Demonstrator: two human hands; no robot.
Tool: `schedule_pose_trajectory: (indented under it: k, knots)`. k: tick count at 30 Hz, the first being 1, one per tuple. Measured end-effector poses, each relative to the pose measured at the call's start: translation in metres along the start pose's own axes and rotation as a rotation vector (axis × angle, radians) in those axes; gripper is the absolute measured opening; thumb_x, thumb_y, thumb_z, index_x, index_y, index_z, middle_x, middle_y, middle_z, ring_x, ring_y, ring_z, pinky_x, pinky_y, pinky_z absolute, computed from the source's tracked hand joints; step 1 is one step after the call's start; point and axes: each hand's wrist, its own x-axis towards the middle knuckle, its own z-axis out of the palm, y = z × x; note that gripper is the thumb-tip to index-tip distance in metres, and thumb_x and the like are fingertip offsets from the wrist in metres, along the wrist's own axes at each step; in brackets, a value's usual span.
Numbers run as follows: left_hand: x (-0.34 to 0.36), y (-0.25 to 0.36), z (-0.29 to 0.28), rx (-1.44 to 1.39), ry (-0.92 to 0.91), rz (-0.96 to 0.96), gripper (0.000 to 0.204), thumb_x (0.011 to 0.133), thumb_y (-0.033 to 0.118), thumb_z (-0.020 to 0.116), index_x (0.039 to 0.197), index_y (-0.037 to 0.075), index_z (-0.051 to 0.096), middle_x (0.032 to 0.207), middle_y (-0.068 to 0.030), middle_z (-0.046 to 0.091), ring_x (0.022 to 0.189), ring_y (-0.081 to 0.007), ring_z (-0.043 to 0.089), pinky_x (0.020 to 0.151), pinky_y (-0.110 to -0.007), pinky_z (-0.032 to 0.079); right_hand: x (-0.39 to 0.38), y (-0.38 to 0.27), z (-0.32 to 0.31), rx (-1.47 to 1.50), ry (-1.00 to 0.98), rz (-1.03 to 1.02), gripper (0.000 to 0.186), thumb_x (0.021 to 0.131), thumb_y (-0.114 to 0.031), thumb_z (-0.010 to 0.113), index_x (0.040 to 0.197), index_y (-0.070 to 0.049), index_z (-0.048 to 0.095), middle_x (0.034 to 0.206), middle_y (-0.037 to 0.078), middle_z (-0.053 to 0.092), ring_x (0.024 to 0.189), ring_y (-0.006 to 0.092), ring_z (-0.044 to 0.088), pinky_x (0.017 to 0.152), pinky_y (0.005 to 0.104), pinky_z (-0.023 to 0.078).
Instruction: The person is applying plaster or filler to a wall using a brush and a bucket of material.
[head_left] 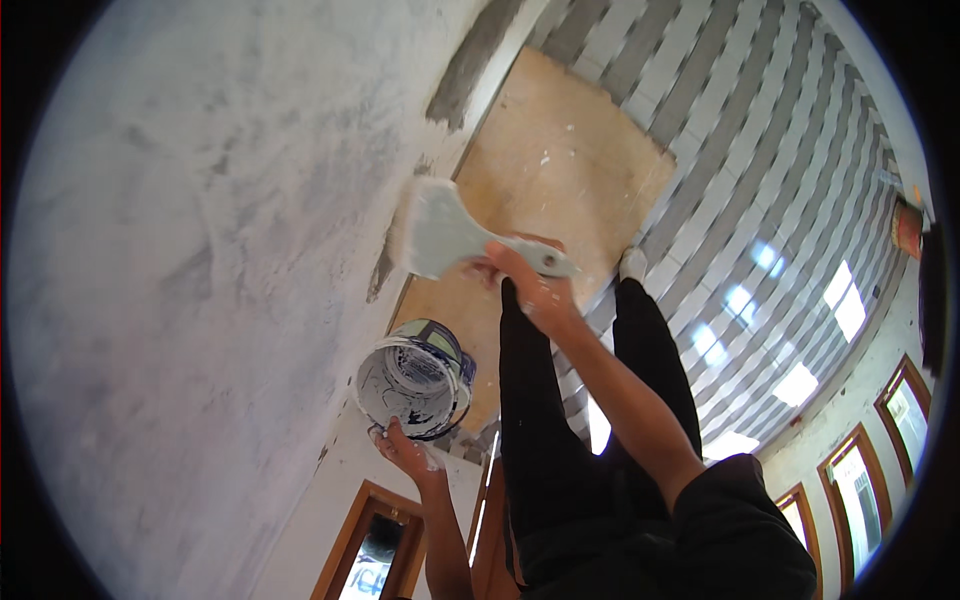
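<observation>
My right hand (535,285) grips the handle of a wide, pale paintbrush (445,230) with a hole near its handle end. The brush's broad end points toward the wall (200,250) on the left and is smeared by motion, so I cannot tell whether it touches. Lower down, my left hand (408,452) holds a round bucket (440,395) by its rim, thumb over the edge. White paint coats the bucket's inside, with dark streaks along its wall. White splashes mark my left wrist.
A tan board (560,150) lies on the grey and white striped tile floor (740,190) along the wall's base. Bare grey patches (470,70) show low on the wall. Wood-framed windows (860,490) are at the lower right, another wooden frame (370,500) at the lower left.
</observation>
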Motion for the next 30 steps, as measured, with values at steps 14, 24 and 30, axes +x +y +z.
schedule_pose_trajectory:
  k: [14,24,30]
  knots:
    - [-0.201,0.130,-0.010,0.182,-0.333,0.673,0.025,0.087,0.011,0.060,0.072,-0.001,0.045,0.067,-0.0055,0.042,0.064,-0.0151,0.039,0.059,-0.033,0.035,-0.244,-0.308,-0.152,-0.552,0.132,-0.028,0.033,0.094,-0.029,0.052,0.096,0.002,0.064,0.083,0.013,0.070,0.075,0.0191,0.066,0.067,0.0302,0.047]
    - [-0.329,0.270,-0.087,-0.122,-0.222,0.961,0.019,0.087,0.007,0.061,0.077,-0.001,0.048,0.073,-0.0028,0.042,0.065,-0.0089,0.039,0.058,-0.027,0.035,-0.356,-0.400,-0.162,-0.410,0.085,-0.162,0.039,0.096,-0.035,0.046,0.098,0.000,0.064,0.089,0.014,0.071,0.079,0.0210,0.067,0.074,0.0317,0.045]
    - [-0.354,0.283,-0.114,-0.167,-0.188,1.009,0.025,0.087,0.006,0.057,0.072,-0.001,0.039,0.074,-0.0035,0.035,0.067,-0.0133,0.032,0.062,-0.026,0.031,-0.387,-0.461,-0.076,-0.357,-0.044,-0.374,0.041,0.093,-0.033,0.049,0.104,0.004,0.061,0.093,0.017,0.070,0.080,0.0221,0.066,0.072,0.0335,0.046]
